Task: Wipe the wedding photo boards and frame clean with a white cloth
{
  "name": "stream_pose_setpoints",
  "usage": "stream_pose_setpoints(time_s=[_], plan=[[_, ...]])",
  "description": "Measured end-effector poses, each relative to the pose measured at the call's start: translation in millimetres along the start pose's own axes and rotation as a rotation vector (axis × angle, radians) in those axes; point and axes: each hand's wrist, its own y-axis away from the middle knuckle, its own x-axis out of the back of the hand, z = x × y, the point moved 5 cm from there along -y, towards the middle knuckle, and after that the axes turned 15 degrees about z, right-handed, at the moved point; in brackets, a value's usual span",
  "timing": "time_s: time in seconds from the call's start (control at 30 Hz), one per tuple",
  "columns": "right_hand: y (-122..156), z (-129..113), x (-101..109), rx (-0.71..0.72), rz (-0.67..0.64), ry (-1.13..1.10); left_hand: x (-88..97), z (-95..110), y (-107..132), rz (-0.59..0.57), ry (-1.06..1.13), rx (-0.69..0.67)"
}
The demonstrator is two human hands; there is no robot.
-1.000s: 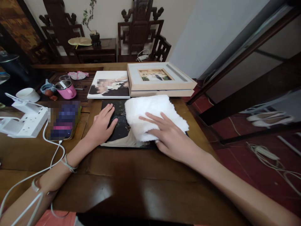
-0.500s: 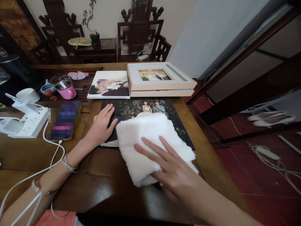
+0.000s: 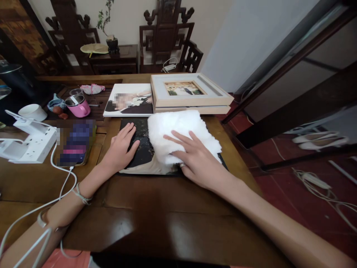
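A dark photo print (image 3: 141,149) of a couple lies flat on the wooden table (image 3: 134,201), its right part covered. On its left edge rests my left hand (image 3: 122,145), open, fingers stretched out and thumb apart. A fluffy white towel (image 3: 178,124) lies over the upper right of the print, covering the couple. My right hand (image 3: 196,158) holds this towel, pressing it down from above with several fingers spread over it; a ring shows on one finger. Part of the towel's near edge is hidden by that hand.
Behind the print stand a white photo panel (image 3: 143,89) and stacked pale wooden frames (image 3: 192,106). To the left are a phone (image 3: 76,143) on a charging cable, a white power strip (image 3: 39,147) and a pink mug (image 3: 78,106). The table's right edge drops to red floor tiles.
My right hand has slid the towel away from me, up to the print's far edge. It now covers the couple and uncovers the print's lower middle. My left hand stays put.
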Motion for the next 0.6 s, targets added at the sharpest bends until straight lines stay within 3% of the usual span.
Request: stream_pose_setpoints(time_s=[0.33, 0.5, 0.6], plan=[[25, -43, 7, 0.077, 0.038, -0.021, -4.8, -4, -10, -0.002, -0.007, -0.008], [28, -40, 6, 0.098, 0.094, -0.101, -3.6, -4, -9, -0.007, -0.004, -0.013], [22, -32, 5, 0.101, 0.034, -0.115, -2.4, -4, -8, -0.008, -0.009, -0.006]])
